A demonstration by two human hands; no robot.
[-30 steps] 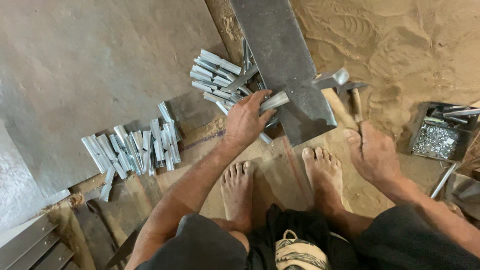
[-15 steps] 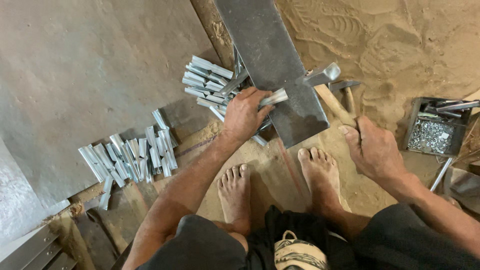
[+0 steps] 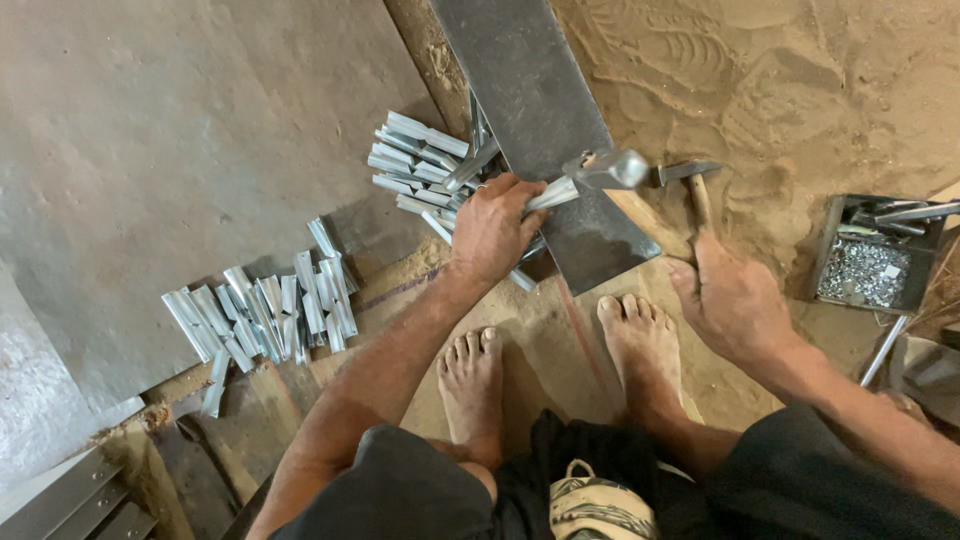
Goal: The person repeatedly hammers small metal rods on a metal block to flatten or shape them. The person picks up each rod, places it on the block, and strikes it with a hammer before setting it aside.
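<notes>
Sandy floor (image 3: 820, 90) with footprints, grey concrete slab (image 3: 180, 130), wooden planks (image 3: 250, 400), even light

At about three o'clock, on the sandy floor (image 3: 800, 90), sits one open dark rectangular box (image 3: 829, 243), holding a heap of small silvery fasteners (image 3: 862, 272). No labels, signs or screens show.

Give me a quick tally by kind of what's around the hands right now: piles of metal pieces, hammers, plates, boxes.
Piles of shiny metal pieces: 2, one by the left hand, one further left
Hammer, held in the right hand: 1
Dark steel plate: 1
Box of small fasteners: 1
Metal piece gripped by the left hand: 1
Total: 6
</notes>
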